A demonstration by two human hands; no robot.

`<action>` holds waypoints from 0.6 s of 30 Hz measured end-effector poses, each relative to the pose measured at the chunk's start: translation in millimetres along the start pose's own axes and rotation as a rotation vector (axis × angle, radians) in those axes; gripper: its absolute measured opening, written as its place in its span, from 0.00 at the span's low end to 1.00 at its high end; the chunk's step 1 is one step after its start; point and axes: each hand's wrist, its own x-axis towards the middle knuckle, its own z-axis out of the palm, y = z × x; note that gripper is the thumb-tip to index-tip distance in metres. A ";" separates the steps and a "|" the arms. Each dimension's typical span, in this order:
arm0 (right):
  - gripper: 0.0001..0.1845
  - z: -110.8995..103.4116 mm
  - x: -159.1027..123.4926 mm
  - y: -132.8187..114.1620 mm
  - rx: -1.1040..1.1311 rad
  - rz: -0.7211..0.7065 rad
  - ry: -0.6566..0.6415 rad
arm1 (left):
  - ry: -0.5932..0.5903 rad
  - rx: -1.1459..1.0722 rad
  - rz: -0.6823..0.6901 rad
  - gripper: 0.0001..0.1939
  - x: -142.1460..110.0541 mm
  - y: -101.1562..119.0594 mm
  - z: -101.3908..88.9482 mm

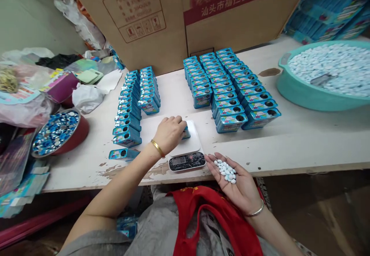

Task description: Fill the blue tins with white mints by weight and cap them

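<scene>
My left hand (170,132) is closed over a small blue tin (186,133) that rests on the white platform of a digital scale (188,150). The hand covers most of the tin. My right hand (235,179) lies palm up at the table's front edge, fingers spread, cupping several small white-blue candies (227,170). To the left of the scale stand two rows of blue tins (135,98), with one tin lying flat (123,154) near the edge. A larger block of blue tins (231,86) stands to the right.
A teal basin (300,92) full of pale candies with a scoop sits at far right. A red bowl (73,138) of shiny blue lids is at left, amid plastic bags and clutter. Big cardboard boxes (179,13) stand behind. A red cloth lies on my lap.
</scene>
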 end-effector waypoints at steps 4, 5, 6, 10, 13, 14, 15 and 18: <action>0.17 -5.2 1.6 1.0 -0.019 0.018 -0.016 | 0.141 -0.111 0.001 0.12 -17.2 21.9 -5.7; 0.17 -6.8 3.4 1.6 -0.024 0.021 -0.022 | 0.127 -0.160 0.050 0.13 -23.7 33.5 -3.3; 0.17 -8.3 5.5 2.4 -0.027 0.025 -0.026 | 0.106 -0.215 0.116 0.13 -30.2 47.0 1.8; 0.16 -11.7 12.6 6.2 -0.016 0.089 -0.034 | 0.069 -0.263 0.313 0.12 -48.3 102.8 42.0; 0.17 -11.3 12.5 8.4 -0.018 0.127 -0.020 | 0.116 -0.266 0.271 0.13 -50.9 125.7 67.1; 0.17 -11.0 11.8 9.1 -0.023 0.126 -0.010 | 0.107 -0.284 0.265 0.14 -50.6 128.8 70.9; 0.17 -10.6 11.1 9.7 -0.031 0.121 -0.001 | 0.091 -0.304 0.270 0.14 -50.2 130.1 72.5; 0.16 -9.8 10.1 12.1 -0.054 0.108 0.000 | 0.061 -0.352 0.277 0.13 -49.3 128.4 70.3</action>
